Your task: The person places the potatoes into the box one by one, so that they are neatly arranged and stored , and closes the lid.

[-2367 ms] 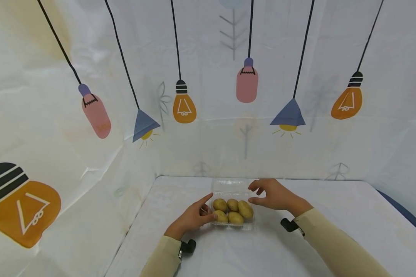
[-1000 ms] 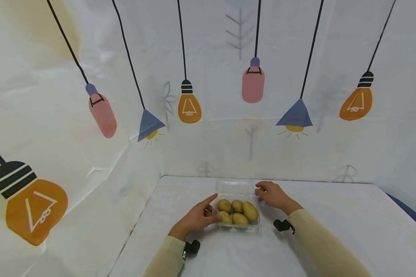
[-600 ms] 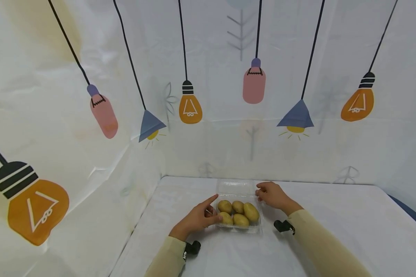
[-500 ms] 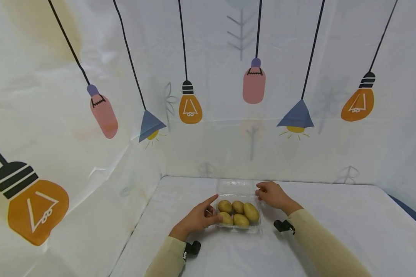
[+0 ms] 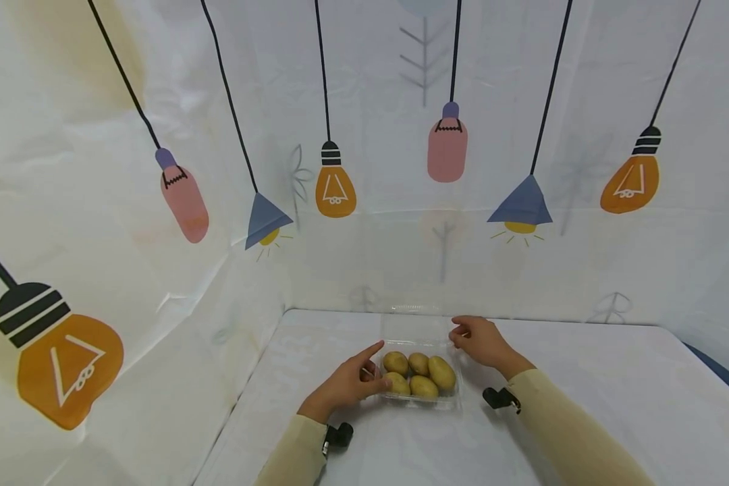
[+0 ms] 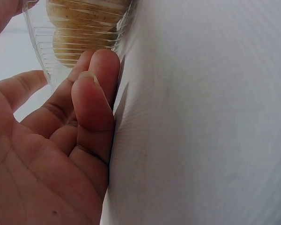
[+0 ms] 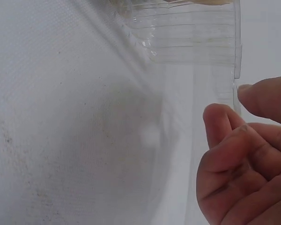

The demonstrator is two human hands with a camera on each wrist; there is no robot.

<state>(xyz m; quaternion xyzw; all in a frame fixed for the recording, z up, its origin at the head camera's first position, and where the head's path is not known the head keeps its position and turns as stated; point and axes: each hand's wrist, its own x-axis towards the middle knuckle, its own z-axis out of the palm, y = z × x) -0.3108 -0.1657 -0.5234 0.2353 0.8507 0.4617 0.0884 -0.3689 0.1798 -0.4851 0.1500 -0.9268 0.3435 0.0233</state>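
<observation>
Several potatoes (image 5: 441,372) lie in a clear plastic clamshell box (image 5: 413,402) on the white table. My left hand (image 5: 345,386) holds the box at its left side, thumb over the front left corner. Curled fingers (image 6: 97,105) meet the ribbed wall low against the cloth in the left wrist view. Behind the potatoes the hinged lid (image 5: 416,329) stands tilted up at the back. The right hand (image 5: 484,345) is at the lid's right edge, its thumb and index finger pinching it; the other fingers (image 7: 225,154) are curled under.
White cloth covers the table (image 5: 522,439). A white sheet with printed lamps (image 5: 519,199) hangs close behind the table's back edge, and another stretch of it runs along the left. Each wrist carries a small black camera (image 5: 340,435).
The right hand has brought its thumb and fingers together at the lid's edge, and the lid has tilted upward. The left hand stays at the box's left side. The head view has shifted slightly.
</observation>
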